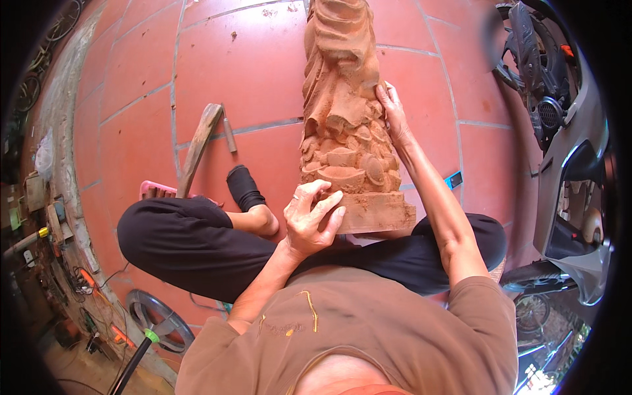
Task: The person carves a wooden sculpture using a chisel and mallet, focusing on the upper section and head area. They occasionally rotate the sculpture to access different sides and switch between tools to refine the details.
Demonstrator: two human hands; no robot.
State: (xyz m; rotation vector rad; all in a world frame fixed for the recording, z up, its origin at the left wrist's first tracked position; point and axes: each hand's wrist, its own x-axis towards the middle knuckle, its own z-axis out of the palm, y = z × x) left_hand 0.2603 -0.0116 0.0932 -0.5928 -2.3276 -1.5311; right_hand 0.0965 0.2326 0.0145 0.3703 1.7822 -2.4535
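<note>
A reddish-brown wooden carving (342, 125) with draped folds and a lower part of rounded, heaped shapes extends away from my lap, its plain block base (375, 212) nearest me. My right hand (394, 117) is wrapped around the carving's right side, the thumb on top. At the near left corner of the base is my left hand (311, 217). Its fingers are bent and apart, with the tips at the edge of the wood, and no tool shows in them. The carving's top runs out of view at the upper edge.
Left of my crossed legs, a wooden-handled tool (197, 155) leans by a pink-edged object (158, 189). A small blue object (453, 180) lies on the red tiles (250, 72) at right. A motorbike (573, 178) stands far right; cluttered tools and cables line the left wall.
</note>
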